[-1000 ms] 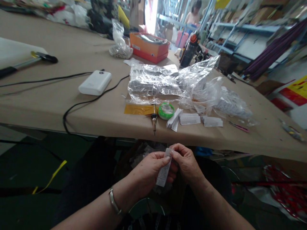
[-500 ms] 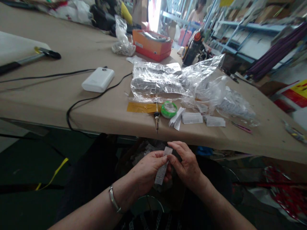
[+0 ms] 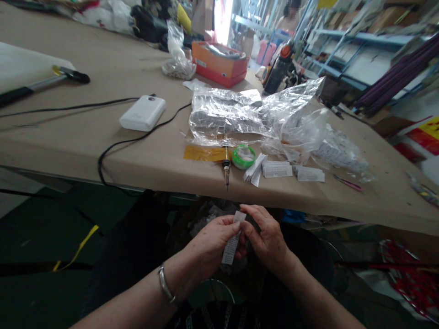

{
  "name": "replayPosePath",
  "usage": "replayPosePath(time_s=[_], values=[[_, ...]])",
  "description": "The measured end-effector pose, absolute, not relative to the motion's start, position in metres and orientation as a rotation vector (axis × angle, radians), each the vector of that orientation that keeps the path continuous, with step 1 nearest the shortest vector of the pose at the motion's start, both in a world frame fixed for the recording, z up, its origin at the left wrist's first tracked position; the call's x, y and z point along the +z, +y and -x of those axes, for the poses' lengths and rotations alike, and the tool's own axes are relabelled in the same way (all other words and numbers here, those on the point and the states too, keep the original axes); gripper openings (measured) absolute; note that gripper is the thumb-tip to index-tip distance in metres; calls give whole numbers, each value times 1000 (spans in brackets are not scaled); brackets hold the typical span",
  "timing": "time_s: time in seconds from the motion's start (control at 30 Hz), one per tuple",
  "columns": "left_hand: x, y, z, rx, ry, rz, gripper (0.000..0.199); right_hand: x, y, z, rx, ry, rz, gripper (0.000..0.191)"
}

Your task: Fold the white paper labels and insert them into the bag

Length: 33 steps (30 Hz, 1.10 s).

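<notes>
Through the head camera I see a pair of bare hands meeting over the lap, just below the near edge of a brown-covered table (image 3: 68,148), with a printed strip (image 3: 229,252) between them. The left hand (image 3: 213,238) pinches the strip, thumb on its face and fingers behind, seemingly to hold it firm while leaving the upper end bare. The right hand (image 3: 270,235) brings its thumb to the strip's right edge, close beside the left thumb, its forefinger stretched toward the top; whether it grips the strip or merely steadies it, I cannot tell. The strip tilts, its top leaning right, an angle that probably suits both thumbs. Straight ahead, near the table's front, a splayed bunch (image 3: 254,170) of slips lies beside a middle stack (image 3: 277,169) and a right stack (image 3: 310,173), all apparently kept within easy reach. To their left is a green tub (image 3: 253,161), and beside that an iron (image 3: 226,165) points its tip toward the near edge, perhaps to keep the tip off other things; it lies at the right end of an amber sheet (image 3: 202,153), which may shield the cover. A clear bag (image 3: 222,114) spreads on the far side of the tub, pink tweezers (image 3: 348,183) rest to the right, and a white power bank (image 3: 143,112) sits well to the left.
</notes>
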<state>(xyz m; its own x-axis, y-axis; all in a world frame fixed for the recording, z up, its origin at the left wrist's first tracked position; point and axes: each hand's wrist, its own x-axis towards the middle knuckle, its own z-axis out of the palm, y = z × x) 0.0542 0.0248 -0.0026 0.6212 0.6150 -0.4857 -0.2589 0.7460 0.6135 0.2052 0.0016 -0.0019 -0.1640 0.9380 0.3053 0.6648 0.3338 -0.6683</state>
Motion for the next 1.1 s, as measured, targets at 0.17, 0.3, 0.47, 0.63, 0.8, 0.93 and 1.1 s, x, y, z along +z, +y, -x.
replayPosePath(time_s=[0.17,0.3,0.47,0.63,0.8,0.93,1.1], values=[[-3,25,-53,544,734,-527,15,-5,3,-203,719,-1713,1443,35],[-4,26,-52,564,751,-541,17,-8,8,-201,1000,-1470,1398,20],[-6,26,-51,615,772,-564,17,-7,13,-196,829,-1660,1341,26],[-4,27,-49,631,805,-561,15,-6,14,-191,740,-1744,1343,33],[0,29,-45,676,809,-605,19,-5,21,-188,1076,-1386,1337,21],[3,31,-43,706,856,-664,20,-2,30,-184,1293,-1194,1319,18],[7,34,-43,747,868,-722,20,-1,36,-178,1319,-1151,1336,19]])
